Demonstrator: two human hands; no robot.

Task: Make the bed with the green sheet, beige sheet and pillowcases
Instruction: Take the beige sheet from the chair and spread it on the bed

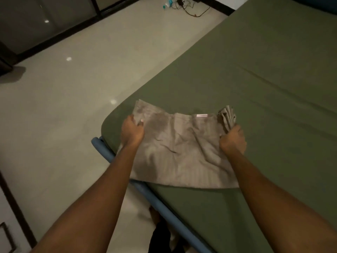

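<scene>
The green sheet [264,73] covers the mattress, spread flat with a few long creases. A folded beige sheet [180,152] with faint stripes lies on the near corner of the bed, wrinkled, with a small white label at its far edge. My left hand [132,133] grips its far left edge, thumb on top. At the far right corner my right hand [232,139] is closed on a bunched wad of the beige fabric that sticks up above the fist. No pillowcases or pillows are in view.
The blue bed frame [109,152] runs along the near left edge of the mattress. Pale glossy floor tiles [63,106] lie to the left. Cables and a small teal bottle [168,2] sit on the floor at the far wall. My foot shows below by the frame.
</scene>
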